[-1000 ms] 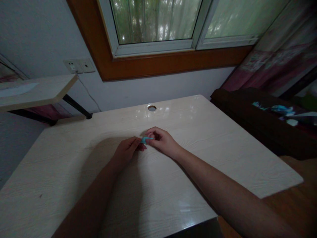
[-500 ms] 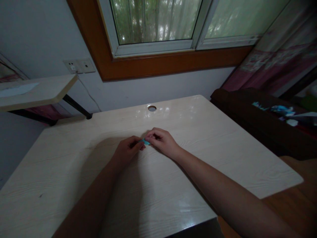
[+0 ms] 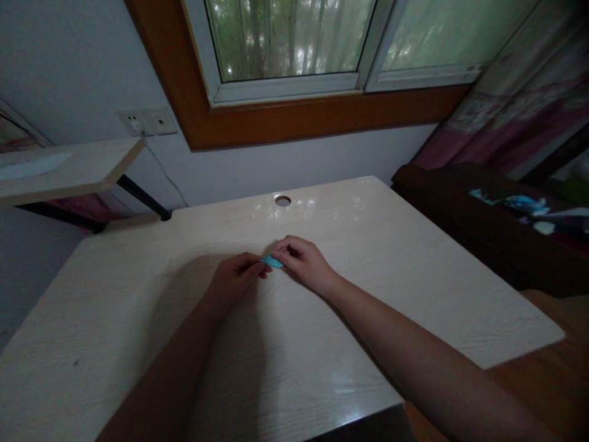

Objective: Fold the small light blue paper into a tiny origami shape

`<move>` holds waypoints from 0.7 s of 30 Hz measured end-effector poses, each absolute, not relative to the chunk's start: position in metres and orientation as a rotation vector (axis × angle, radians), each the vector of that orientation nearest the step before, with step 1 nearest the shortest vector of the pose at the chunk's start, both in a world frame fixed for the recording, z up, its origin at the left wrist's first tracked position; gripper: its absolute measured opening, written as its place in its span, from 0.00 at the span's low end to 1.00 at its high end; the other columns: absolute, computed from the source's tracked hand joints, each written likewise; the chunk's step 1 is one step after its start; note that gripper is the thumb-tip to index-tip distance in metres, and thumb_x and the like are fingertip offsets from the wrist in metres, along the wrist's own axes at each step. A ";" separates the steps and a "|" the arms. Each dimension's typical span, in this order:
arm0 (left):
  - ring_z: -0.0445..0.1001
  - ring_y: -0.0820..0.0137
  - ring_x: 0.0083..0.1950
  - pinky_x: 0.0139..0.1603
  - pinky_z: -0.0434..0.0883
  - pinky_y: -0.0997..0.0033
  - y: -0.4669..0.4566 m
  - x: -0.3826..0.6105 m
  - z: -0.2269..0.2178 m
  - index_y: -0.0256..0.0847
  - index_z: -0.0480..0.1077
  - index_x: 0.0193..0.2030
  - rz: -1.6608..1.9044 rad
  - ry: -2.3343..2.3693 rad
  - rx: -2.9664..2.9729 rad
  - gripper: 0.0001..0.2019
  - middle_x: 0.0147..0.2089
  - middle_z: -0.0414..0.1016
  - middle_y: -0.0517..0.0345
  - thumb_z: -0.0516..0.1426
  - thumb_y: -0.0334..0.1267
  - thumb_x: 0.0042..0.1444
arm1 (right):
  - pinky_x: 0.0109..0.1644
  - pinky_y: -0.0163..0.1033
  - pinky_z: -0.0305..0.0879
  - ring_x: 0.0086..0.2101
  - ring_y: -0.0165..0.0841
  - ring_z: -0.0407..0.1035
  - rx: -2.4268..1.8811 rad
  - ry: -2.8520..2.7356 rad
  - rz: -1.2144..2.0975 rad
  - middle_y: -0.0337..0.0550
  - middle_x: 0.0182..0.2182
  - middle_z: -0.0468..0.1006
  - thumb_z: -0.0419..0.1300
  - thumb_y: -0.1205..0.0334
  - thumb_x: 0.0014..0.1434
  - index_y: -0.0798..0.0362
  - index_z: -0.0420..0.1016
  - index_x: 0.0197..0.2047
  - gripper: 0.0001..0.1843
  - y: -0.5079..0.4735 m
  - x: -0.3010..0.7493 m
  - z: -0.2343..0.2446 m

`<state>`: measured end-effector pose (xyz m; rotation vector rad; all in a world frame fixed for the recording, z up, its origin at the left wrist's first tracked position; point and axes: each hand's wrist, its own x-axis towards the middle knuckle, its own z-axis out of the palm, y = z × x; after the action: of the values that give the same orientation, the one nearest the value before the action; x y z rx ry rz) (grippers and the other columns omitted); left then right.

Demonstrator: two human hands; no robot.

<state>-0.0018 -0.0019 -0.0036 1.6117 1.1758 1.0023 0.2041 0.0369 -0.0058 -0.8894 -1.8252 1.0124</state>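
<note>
Between my two hands is a small turquoise piece (image 3: 272,262), flat and pointed like folded paper; its exact kind is too small to make out. My left hand (image 3: 235,276) pinches its left tip between thumb and forefinger. On the other side, my right hand (image 3: 301,261) is closed on its right end with thumb and fingers. Both hands are low over the pale wood-grain table (image 3: 368,258), near its middle. The fingertips cover parts of the piece.
A round cable hole (image 3: 282,201) lies near the table's back edge. At the left stands a raised shelf (image 3: 87,169) on black legs. Behind are a window (image 3: 294,86) and a wall socket (image 3: 147,122). On the right, blue scraps (image 3: 524,204) lie on a dark surface.
My right hand has shifted slightly to the right and the fingers have parted a little, so more of the turquoise piece shows. My left hand has barely moved.
</note>
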 end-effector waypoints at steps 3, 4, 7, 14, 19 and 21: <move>0.79 0.68 0.36 0.41 0.75 0.70 -0.002 -0.002 -0.004 0.39 0.77 0.39 1.023 1.168 1.613 0.10 0.36 0.81 0.54 0.58 0.43 0.60 | 0.36 0.36 0.64 0.32 0.31 0.68 -0.881 -1.789 1.057 0.41 0.31 0.76 0.61 0.52 0.62 0.52 0.76 0.38 0.11 0.037 0.203 -0.008; 0.79 0.68 0.36 0.41 0.75 0.70 -0.002 -0.002 -0.004 0.39 0.77 0.40 1.025 1.165 1.609 0.10 0.36 0.81 0.54 0.58 0.43 0.60 | 0.36 0.36 0.64 0.31 0.31 0.68 -0.882 -1.781 1.063 0.40 0.31 0.75 0.62 0.52 0.61 0.52 0.76 0.38 0.11 0.037 0.203 -0.008; 0.78 0.69 0.35 0.40 0.75 0.70 -0.002 -0.002 -0.003 0.39 0.76 0.39 1.029 1.157 1.597 0.10 0.35 0.81 0.54 0.59 0.43 0.60 | 0.34 0.35 0.62 0.30 0.30 0.67 -0.896 -1.795 1.028 0.40 0.30 0.75 0.63 0.54 0.61 0.52 0.76 0.37 0.10 0.036 0.202 -0.006; 0.78 0.69 0.35 0.39 0.73 0.71 -0.001 -0.002 -0.005 0.38 0.76 0.39 1.024 1.176 1.591 0.11 0.33 0.80 0.55 0.58 0.44 0.60 | 0.33 0.35 0.60 0.30 0.30 0.66 -0.869 -1.888 0.905 0.39 0.29 0.73 0.63 0.56 0.61 0.52 0.76 0.35 0.08 0.034 0.204 0.001; 0.77 0.69 0.35 0.38 0.72 0.72 -0.002 -0.003 -0.002 0.38 0.76 0.37 1.001 1.204 1.634 0.10 0.32 0.79 0.56 0.58 0.43 0.60 | 0.35 0.35 0.62 0.32 0.31 0.67 -0.816 -1.945 0.840 0.39 0.30 0.72 0.63 0.58 0.61 0.50 0.76 0.36 0.06 0.032 0.204 0.003; 0.76 0.70 0.35 0.39 0.71 0.73 -0.002 -0.002 0.000 0.38 0.76 0.36 0.994 1.210 1.646 0.10 0.32 0.79 0.56 0.58 0.43 0.60 | 0.36 0.35 0.62 0.33 0.31 0.68 -0.796 -1.947 0.839 0.39 0.31 0.72 0.63 0.58 0.61 0.50 0.75 0.36 0.05 0.032 0.204 0.004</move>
<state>-0.0022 -0.0020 -0.0004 1.6465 1.2101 0.9944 0.2035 0.0317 0.0036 -0.7962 -1.9470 0.8386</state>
